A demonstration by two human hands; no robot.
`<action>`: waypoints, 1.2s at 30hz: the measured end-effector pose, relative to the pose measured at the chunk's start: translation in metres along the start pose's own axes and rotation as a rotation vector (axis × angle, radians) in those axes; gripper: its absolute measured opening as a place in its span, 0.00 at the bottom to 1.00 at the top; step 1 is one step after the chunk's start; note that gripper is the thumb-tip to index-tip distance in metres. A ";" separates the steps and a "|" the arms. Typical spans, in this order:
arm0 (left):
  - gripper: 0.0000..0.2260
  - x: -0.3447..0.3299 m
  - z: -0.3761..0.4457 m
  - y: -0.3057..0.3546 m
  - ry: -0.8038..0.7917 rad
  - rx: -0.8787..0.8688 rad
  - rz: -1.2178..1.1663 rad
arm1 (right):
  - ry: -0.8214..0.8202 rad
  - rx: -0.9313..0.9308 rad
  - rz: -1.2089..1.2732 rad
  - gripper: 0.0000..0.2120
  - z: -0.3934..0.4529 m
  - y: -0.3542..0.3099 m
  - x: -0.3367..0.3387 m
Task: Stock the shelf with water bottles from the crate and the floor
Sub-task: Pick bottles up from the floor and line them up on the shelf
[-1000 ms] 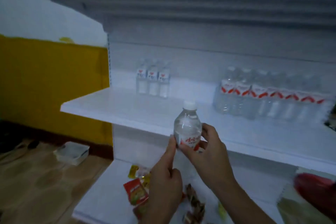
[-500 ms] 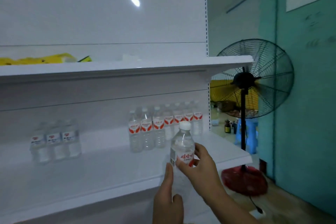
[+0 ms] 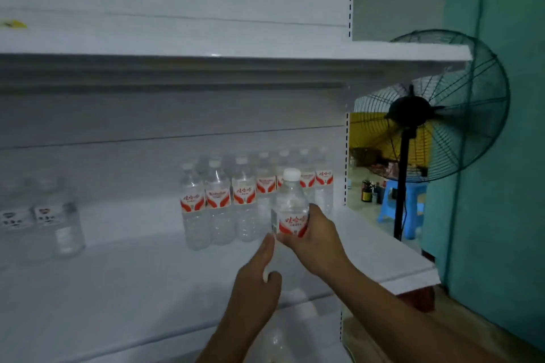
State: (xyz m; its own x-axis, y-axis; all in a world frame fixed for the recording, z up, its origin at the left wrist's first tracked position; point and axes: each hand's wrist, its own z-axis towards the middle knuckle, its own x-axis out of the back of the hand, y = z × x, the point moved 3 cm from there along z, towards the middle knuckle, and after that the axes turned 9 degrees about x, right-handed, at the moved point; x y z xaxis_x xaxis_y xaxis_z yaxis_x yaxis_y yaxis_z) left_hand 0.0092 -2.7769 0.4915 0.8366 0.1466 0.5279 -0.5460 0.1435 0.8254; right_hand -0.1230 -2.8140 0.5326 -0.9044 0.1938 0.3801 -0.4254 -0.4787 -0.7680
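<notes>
Your right hand [image 3: 314, 237] holds a water bottle [image 3: 290, 206] upright, with your fingers wrapped round its red and white label. The bottle is up over the white shelf [image 3: 132, 283], near the front of the board.

Your left hand [image 3: 256, 283] is just below and left of that grip. Its long fingers point up toward the bottle's bottom, and 1 fingertip is right by the label's lower edge. You cannot tell if it touches. It grips nothing.

Right behind your held bottle stands a row of bottles [image 3: 236, 203] with the same red labels. They stand close together, and the held bottle hides part of the row. Far to the left of your grip, 3 more bottles [image 3: 44, 230] stand in a small bunch, blurry.

Above your grip hangs the upper shelf [image 3: 236, 53]. To the right, past the shelf's end, stands a black fan [image 3: 436, 115] on a pole, by a green wall [image 3: 501, 186]. A blue stool [image 3: 404, 206] sits behind the pole.
</notes>
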 end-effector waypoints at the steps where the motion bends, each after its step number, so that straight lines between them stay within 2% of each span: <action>1: 0.25 0.004 0.008 -0.007 -0.004 0.018 0.039 | -0.012 0.014 -0.023 0.27 0.012 0.004 -0.009; 6: 0.21 0.028 0.036 -0.064 -0.059 0.176 0.419 | 0.004 0.024 -0.100 0.29 0.081 0.036 -0.054; 9: 0.19 0.034 0.041 -0.083 -0.030 0.117 0.548 | 0.021 0.002 -0.111 0.26 0.117 0.056 -0.074; 17: 0.17 0.032 0.043 -0.087 0.021 0.016 0.574 | 0.052 -0.030 -0.112 0.24 0.161 0.081 -0.098; 21: 0.20 0.034 0.033 -0.083 -0.025 0.038 0.598 | -0.003 -0.053 -0.069 0.25 0.147 0.081 -0.093; 24: 0.32 0.052 -0.005 -0.083 0.004 0.071 0.502 | -0.080 -0.135 -0.102 0.34 0.107 0.074 -0.088; 26: 0.29 0.072 -0.046 -0.091 0.088 0.093 0.430 | -0.100 -0.140 -0.059 0.37 0.059 0.058 -0.086; 29: 0.23 0.102 -0.122 -0.127 0.267 0.110 0.341 | -0.125 -0.038 0.051 0.30 -0.028 0.014 -0.092; 33: 0.22 0.116 -0.224 -0.214 0.285 0.438 0.232 | -0.315 0.110 0.257 0.23 -0.163 -0.037 -0.143; 36: 0.21 0.117 -0.290 -0.286 0.240 0.684 0.219 | -0.565 0.020 0.315 0.18 -0.261 -0.040 -0.220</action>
State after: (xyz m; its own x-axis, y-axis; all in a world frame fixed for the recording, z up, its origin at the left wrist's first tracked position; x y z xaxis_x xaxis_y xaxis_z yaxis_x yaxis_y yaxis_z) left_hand 0.2502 -2.5170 0.2589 0.6370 0.3218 0.7005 -0.4836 -0.5409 0.6882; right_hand 0.0848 -2.6145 0.3452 -0.8268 -0.4362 0.3553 -0.1369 -0.4565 -0.8791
